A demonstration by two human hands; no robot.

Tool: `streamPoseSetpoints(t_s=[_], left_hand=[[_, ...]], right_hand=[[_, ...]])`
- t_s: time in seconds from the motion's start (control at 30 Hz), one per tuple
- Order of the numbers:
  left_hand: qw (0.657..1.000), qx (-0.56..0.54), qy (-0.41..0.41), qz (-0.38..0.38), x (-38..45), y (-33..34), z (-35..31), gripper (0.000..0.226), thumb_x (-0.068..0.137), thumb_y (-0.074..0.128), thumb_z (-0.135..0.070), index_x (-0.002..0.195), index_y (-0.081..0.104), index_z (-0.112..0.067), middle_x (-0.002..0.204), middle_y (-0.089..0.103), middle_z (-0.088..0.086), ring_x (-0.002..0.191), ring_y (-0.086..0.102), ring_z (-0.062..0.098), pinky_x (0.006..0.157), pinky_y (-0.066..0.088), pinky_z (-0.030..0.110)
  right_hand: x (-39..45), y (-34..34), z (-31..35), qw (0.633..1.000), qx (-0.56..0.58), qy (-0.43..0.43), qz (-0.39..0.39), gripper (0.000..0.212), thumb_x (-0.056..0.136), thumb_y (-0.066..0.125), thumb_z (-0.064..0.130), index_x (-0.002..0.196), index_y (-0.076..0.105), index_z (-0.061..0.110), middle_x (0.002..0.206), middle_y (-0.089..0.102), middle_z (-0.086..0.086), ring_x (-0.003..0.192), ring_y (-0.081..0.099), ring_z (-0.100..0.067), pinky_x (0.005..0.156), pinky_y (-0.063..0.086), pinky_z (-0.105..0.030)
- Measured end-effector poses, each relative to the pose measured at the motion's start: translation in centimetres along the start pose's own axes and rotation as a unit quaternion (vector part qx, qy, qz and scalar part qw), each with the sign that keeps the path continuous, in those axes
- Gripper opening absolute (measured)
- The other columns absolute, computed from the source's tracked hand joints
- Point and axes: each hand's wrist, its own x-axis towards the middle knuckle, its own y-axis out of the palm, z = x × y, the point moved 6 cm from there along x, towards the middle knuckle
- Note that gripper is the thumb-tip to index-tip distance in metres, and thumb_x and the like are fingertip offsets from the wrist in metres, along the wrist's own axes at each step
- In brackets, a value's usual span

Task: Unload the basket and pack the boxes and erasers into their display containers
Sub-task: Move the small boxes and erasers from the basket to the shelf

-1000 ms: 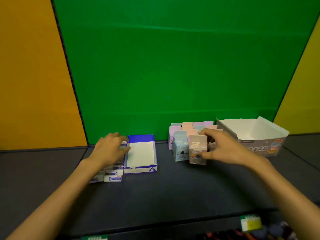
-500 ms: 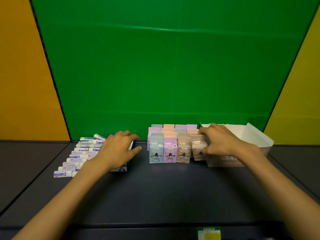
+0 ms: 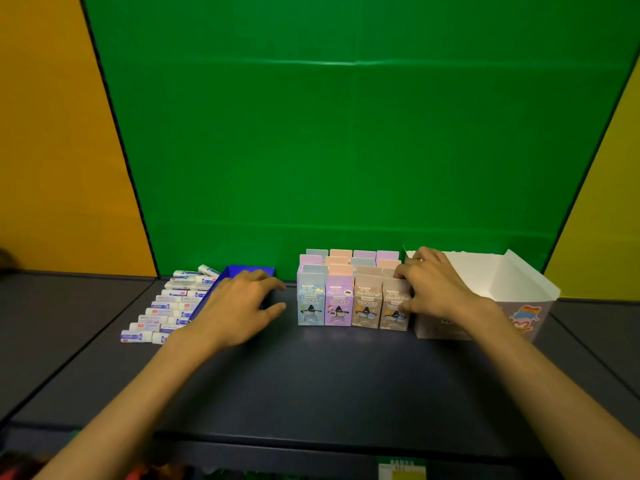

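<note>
Your right hand curls its fingers round the rightmost small pastel cardboard boxes, which stand in rows on the dark table, touching the empty white paper display container. You seem to be starting to pack; next, lift boxes into it. Your left hand, fingers relaxed, rests on the blue cardboard tray; its contents are hidden. White-and-blue wrapped erasers lie just left.
</note>
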Motion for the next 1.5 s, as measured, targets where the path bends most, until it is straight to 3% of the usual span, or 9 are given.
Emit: streamPoseSetpoints(t_s=[0.17, 0.33, 0.63, 0.87, 1.13, 1.5], left_hand=[[0.999, -0.013, -0.037, -0.015, -0.6, -0.8, 0.7, 0.038, 0.096, 0.055, -0.049, 0.130, 0.059, -0.033, 0.135, 0.057, -0.006, 0.124, 0.052, 0.020, 0.095, 0.045, 0.037], [0.997, -0.002, -0.073, -0.035, -1.6, -2.1, 1.8, 0.038, 0.096, 0.055, -0.047, 0.129, 0.060, -0.031, 0.133, 0.060, -0.003, 0.121, 0.055, 0.024, 0.094, 0.046, 0.040], [0.991, 0.037, -0.122, -0.038, -6.4, -4.8, 7.1, 0.056, 0.091, 0.041, -0.057, 0.139, 0.054, -0.032, 0.137, 0.059, -0.003, 0.120, 0.056, 0.025, 0.093, 0.047, 0.040], [0.985, 0.065, -0.154, -0.049, -13.1, -7.8, 15.8, 0.053, 0.096, 0.049, -0.055, 0.145, 0.046, -0.033, 0.143, 0.052, -0.002, 0.126, 0.051, 0.026, 0.095, 0.044, 0.041], [0.977, 0.080, -0.194, -0.043, -22.3, -11.6, 28.1, 0.055, 0.097, 0.043, -0.058, 0.147, 0.041, -0.036, 0.149, 0.046, -0.006, 0.131, 0.048, 0.023, 0.099, 0.044, 0.044], [0.957, 0.100, -0.264, -0.062, -33.7, -16.2, 44.7, 0.057, 0.097, 0.041, -0.059, 0.148, 0.041, -0.033, 0.147, 0.048, -0.004, 0.130, 0.048, 0.022, 0.098, 0.044, 0.043]], right_hand=[[0.3, -1.1, 1.5, 0.998, 0.041, -0.026, -0.045, 0.049, 0.082, 0.064, 0.046, 0.127, 0.060, 0.026, 0.120, 0.063, 0.004, 0.114, 0.047, -0.020, 0.105, 0.030, -0.034], [1.2, -2.7, 5.9, 0.987, 0.117, -0.067, -0.085, 0.036, 0.090, 0.058, 0.037, 0.124, 0.061, 0.025, 0.122, 0.062, 0.003, 0.115, 0.048, -0.020, 0.097, 0.033, -0.035], [3.7, -4.3, 17.6, 0.963, 0.227, -0.128, -0.071, 0.042, 0.095, 0.057, 0.038, 0.135, 0.054, 0.025, 0.130, 0.060, 0.000, 0.120, 0.053, -0.023, 0.096, 0.043, -0.038], [6.0, -7.6, 28.9, 0.949, 0.256, -0.162, -0.090, 0.045, 0.097, 0.053, 0.044, 0.139, 0.050, 0.028, 0.132, 0.058, 0.003, 0.120, 0.055, -0.021, 0.093, 0.046, -0.037], [8.3, -11.8, 43.5, 0.939, 0.271, -0.174, -0.122, 0.042, 0.099, 0.049, 0.047, 0.137, 0.053, 0.028, 0.123, 0.061, 0.001, 0.111, 0.059, -0.023, 0.084, 0.047, -0.038], [12.8, -16.8, 60.5, 0.939, 0.260, -0.185, -0.130, 0.041, 0.099, 0.049, 0.048, 0.135, 0.051, 0.030, 0.124, 0.060, 0.004, 0.113, 0.059, -0.019, 0.089, 0.050, -0.038]])
